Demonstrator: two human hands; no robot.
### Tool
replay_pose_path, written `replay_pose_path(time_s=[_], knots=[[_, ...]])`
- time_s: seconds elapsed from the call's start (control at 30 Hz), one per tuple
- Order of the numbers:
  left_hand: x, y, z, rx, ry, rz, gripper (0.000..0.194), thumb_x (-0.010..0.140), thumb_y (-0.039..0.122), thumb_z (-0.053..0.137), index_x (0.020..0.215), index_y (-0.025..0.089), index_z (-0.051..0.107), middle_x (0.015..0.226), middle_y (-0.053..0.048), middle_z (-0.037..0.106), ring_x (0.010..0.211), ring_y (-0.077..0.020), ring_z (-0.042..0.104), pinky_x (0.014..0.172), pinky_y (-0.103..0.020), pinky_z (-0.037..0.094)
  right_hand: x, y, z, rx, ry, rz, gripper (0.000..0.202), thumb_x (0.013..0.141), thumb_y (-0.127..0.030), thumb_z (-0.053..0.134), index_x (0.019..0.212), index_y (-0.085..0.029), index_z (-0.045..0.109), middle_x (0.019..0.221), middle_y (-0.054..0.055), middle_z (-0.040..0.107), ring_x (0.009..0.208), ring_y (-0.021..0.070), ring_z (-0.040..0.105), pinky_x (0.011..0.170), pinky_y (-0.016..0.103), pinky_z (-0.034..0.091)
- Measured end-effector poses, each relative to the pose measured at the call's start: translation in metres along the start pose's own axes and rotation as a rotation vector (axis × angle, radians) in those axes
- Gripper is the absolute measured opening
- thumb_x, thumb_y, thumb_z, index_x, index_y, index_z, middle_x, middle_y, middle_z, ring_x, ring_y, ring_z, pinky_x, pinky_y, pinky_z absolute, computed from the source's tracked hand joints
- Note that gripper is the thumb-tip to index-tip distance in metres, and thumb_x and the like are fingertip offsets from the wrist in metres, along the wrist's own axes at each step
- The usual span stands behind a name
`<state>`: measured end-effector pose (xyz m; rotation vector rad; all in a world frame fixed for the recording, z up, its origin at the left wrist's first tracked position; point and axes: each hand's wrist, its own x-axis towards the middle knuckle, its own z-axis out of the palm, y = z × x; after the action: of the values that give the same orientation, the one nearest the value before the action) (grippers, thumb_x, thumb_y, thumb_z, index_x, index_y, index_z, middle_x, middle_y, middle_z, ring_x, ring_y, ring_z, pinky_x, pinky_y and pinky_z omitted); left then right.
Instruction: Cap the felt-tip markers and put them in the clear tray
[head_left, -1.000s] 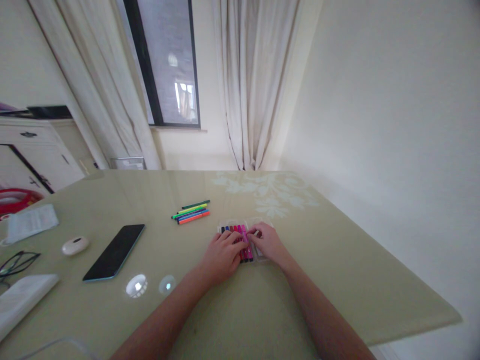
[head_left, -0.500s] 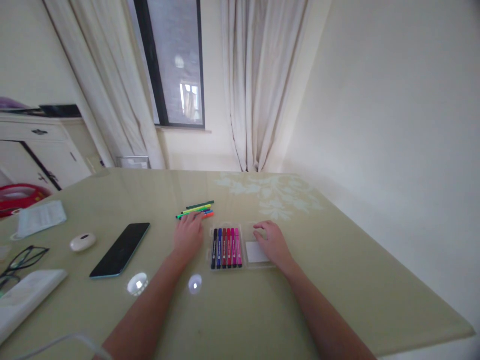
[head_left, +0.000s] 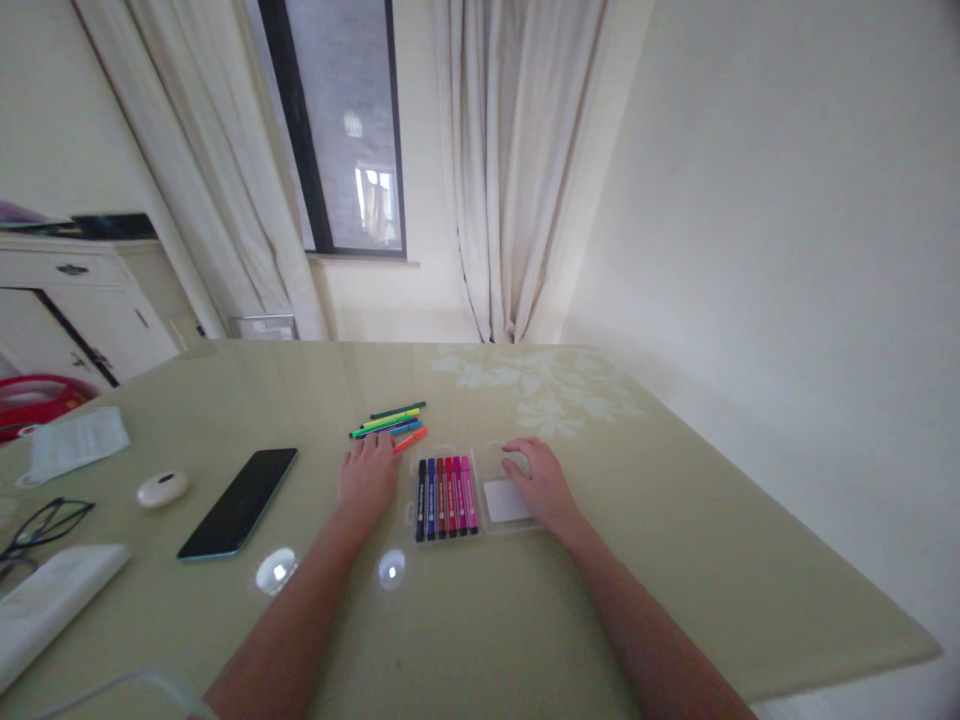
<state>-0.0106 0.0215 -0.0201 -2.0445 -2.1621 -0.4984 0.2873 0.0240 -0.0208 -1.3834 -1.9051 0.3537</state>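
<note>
My left hand (head_left: 367,482) is beside the loose markers, its fingers closed on the near end of an orange marker (head_left: 412,439). Green, yellow and blue markers lie in a loose pile (head_left: 386,424) just beyond its fingertips. A clear plastic case lies open between my hands; its left half (head_left: 448,536) holds a row of several markers, from black and blue through red to pink. My right hand (head_left: 541,483) rests at the case's lid (head_left: 491,458), thumb and index finger apart, with nothing visible between them. A white card (head_left: 505,501) lies in that lid.
On the left of the table (head_left: 465,630) lie a black phone (head_left: 238,502), a white oval case (head_left: 162,489), glasses (head_left: 56,520), a face mask (head_left: 79,443) and a white block (head_left: 60,605). A white cable (head_left: 127,680) crosses the near left corner.
The orange marker has turned and come away from the pile, with my left hand at its near end. My left hand has shifted slightly left and nearer. My right hand keeps its shape at the lid.
</note>
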Motion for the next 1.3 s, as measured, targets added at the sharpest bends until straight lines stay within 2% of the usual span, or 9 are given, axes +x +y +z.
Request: replay_pose_path(time_s=[0.13,0.23,0.37,0.47,0.6,0.8,0.97,1.13,1.3], knots=[[0.0,0.002,-0.001,-0.079,0.013,0.011,0.028,0.101,0.022,0.041,0.106,0.018,0.068,0.112,-0.017,0.068,0.112,-0.0348,0.062,0.093,-0.047,0.049,0.0,-0.005,-0.002,0.042,0.012,-0.015,0.017,0.092,-0.023,0.063,0.103,-0.023,0.075,0.109,0.009,0.073,0.109,0.0248,0.065,0.102,0.043,0.046],[0.002,0.01,-0.005,-0.229,0.03,0.055,0.027,0.102,0.024,0.041,0.108,0.017,0.067,0.113,-0.015,0.069,0.112,-0.0305,0.062,0.097,-0.044,0.049,-0.001,-0.012,-0.004,0.084,0.04,-0.025,0.015,0.094,-0.027,0.062,0.1,-0.023,0.076,0.106,0.008,0.074,0.106,0.025,0.065,0.101,0.043,0.047],[-0.008,0.042,-0.01,-0.469,-0.014,0.172,0.028,0.105,0.031,0.04,0.112,0.022,0.066,0.108,-0.005,0.073,0.098,-0.0202,0.068,0.086,-0.032,0.054,-0.003,-0.025,-0.004,0.272,0.03,-0.004,0.022,0.098,-0.037,0.059,0.103,-0.024,0.075,0.106,0.008,0.075,0.103,0.0233,0.067,0.097,0.039,0.049],[-0.024,0.07,-0.013,-0.808,-0.097,0.296,0.028,0.104,0.033,0.044,0.11,0.021,0.068,0.105,-0.007,0.074,0.098,-0.0228,0.067,0.088,-0.035,0.052,-0.004,-0.034,-0.004,0.471,-0.024,0.054,0.027,0.098,-0.044,0.058,0.102,-0.022,0.074,0.101,0.006,0.075,0.096,0.0218,0.069,0.089,0.036,0.052],[-0.04,0.09,-0.015,-0.915,-0.138,0.393,0.029,0.105,0.033,0.042,0.108,0.022,0.069,0.103,-0.008,0.072,0.096,-0.0227,0.065,0.088,-0.035,0.05,-0.003,-0.038,-0.006,0.646,-0.096,0.145,0.034,0.093,-0.053,0.062,0.086,-0.021,0.07,0.079,0.002,0.07,0.077,0.0192,0.067,0.075,0.032,0.052],[-0.044,0.091,-0.016,-0.929,-0.205,0.389,0.033,0.106,0.036,0.042,0.108,0.022,0.072,0.096,-0.006,0.074,0.085,-0.0208,0.066,0.078,-0.032,0.049,-0.002,-0.039,-0.005,0.802,-0.091,0.232,0.038,0.086,-0.057,0.071,0.083,-0.02,0.069,0.071,0.001,0.068,0.066,0.0165,0.064,0.068,0.03,0.05],[-0.046,0.093,-0.015,-1.041,-0.305,0.337,0.029,0.1,0.039,0.058,0.116,0.019,0.071,0.093,-0.005,0.077,0.078,-0.0193,0.068,0.073,-0.029,0.052,-0.001,-0.038,-0.003,0.881,-0.074,0.279,0.039,0.08,-0.056,0.078,0.085,-0.019,0.068,0.066,0.0,0.068,0.061,0.0152,0.062,0.063,0.028,0.047],[-0.046,0.093,-0.016,-0.944,-0.272,0.398,0.026,0.102,0.031,0.052,0.113,0.02,0.072,0.099,-0.006,0.077,0.087,-0.0201,0.069,0.079,-0.029,0.051,-0.001,-0.036,-0.002,0.908,-0.092,0.279,0.037,0.077,-0.051,0.083,0.091,-0.018,0.07,0.076,0.001,0.073,0.065,0.0145,0.063,0.063,0.027,0.046],[-0.043,0.087,-0.01,-0.83,-0.2,0.443,0.031,0.105,0.024,0.043,0.118,0.02,0.071,0.111,-0.009,0.075,0.104,-0.023,0.068,0.095,-0.037,0.051,0.001,-0.03,-0.006,0.827,-0.053,0.28,0.036,0.081,-0.052,0.077,0.093,-0.018,0.073,0.077,0.003,0.074,0.069,0.0168,0.066,0.065,0.028,0.048]])
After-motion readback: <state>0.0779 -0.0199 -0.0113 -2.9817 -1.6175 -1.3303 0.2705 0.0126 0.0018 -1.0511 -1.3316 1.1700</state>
